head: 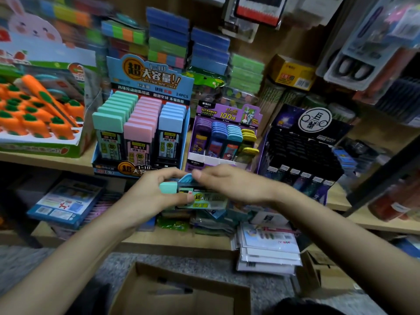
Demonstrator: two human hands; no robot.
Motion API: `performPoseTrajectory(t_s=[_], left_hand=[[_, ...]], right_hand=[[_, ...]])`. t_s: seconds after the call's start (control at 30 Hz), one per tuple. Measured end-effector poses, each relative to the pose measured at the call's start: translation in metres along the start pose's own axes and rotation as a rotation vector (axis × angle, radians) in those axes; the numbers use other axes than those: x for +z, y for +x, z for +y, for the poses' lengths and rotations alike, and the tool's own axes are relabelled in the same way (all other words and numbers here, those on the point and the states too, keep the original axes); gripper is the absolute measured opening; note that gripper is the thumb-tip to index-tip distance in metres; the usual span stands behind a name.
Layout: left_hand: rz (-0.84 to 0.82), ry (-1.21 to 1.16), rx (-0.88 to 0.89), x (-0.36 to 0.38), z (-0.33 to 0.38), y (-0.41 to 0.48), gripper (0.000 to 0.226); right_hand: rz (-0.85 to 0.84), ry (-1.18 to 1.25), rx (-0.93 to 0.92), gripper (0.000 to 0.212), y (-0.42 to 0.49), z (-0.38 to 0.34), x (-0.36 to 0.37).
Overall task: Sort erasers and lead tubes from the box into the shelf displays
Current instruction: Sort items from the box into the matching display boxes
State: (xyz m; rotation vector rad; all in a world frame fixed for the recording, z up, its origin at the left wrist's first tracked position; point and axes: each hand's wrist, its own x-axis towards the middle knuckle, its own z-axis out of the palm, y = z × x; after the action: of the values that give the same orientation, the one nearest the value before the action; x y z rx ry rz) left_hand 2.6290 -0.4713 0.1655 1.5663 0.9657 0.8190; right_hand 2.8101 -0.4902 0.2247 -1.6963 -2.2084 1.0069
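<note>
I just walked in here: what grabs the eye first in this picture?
Dead centre, the left hand and right hand hold a mint-capped lead tube together. Behind them on the shelf stands a blue display of mint, pink and blue tubes, with bright orange carrot erasers to its left.

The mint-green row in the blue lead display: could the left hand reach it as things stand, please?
Probably yes: the left hand grips a mint-capped lead tube just below the blue display, and nothing stands between it and the mint-green row. The right hand also holds the tube.
</note>
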Motion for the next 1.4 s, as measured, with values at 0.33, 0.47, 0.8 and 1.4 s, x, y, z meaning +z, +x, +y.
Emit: performPoseTrajectory(t_s=[0.33, 0.47, 0.8, 1.4], left_hand=[[0.104, 0.036, 0.008, 0.008, 0.000, 0.004, 0.041], [0.204, -0.117, -0.009, 0.001, 0.002, 0.008, 0.044], [0.232, -0.265, 0.042, -0.008, -0.008, 0.008, 0.028], [0.231, -0.109, 0.031, -0.021, -0.012, 0.004, 0.041]], right_hand=[[0.349, 0.480, -0.050, 0.010, -0.010, 0.019, -0.003], [0.698, 0.388, -0.094, 0.003, -0.012, 0.028, -0.041], [0.775, -0.045, -0.096, 0.019, 0.010, 0.048, -0.048], [0.833, -0.870, -0.141, 0.024, 0.020, 0.051, -0.043]])
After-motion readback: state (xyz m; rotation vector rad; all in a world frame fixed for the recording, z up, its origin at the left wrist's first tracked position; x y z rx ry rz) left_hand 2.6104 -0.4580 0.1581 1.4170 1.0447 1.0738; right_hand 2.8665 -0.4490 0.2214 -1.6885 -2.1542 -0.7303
